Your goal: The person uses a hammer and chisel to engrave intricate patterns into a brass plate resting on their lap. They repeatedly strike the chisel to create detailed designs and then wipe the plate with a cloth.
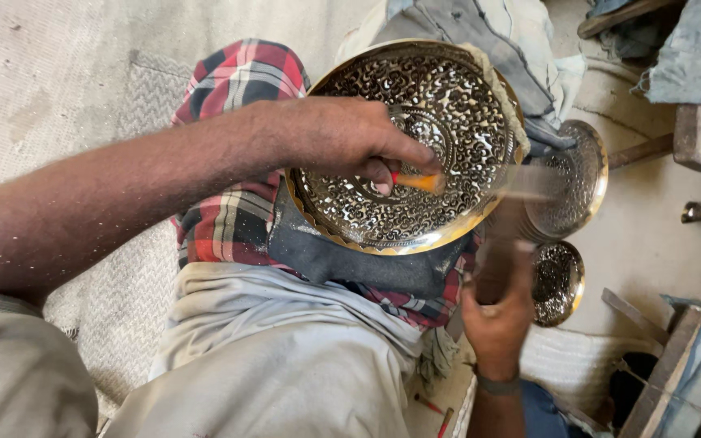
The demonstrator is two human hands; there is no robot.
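Single head view, steeply downward, close over lap; plate (pixel 411 146) fills centre, floor (pixel 58 73) around edges.

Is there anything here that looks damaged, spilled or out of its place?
Nothing looks damaged or spilled. The engraved brass plate rests tilted on the lap, and the right hand with its hammer is only blurred.

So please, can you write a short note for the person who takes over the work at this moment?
Left hand: grip shut on a small orange-tipped punch, tip set on the brass plate.
Right hand: grip shut on a hammer, blurred in mid swing.
The plate rests tilted on the lap, over a dark cloth.
Done: pattern covers most of the plate.
Left: cannot tell from this view.
Two smaller patterned plates lie on the floor to the right.
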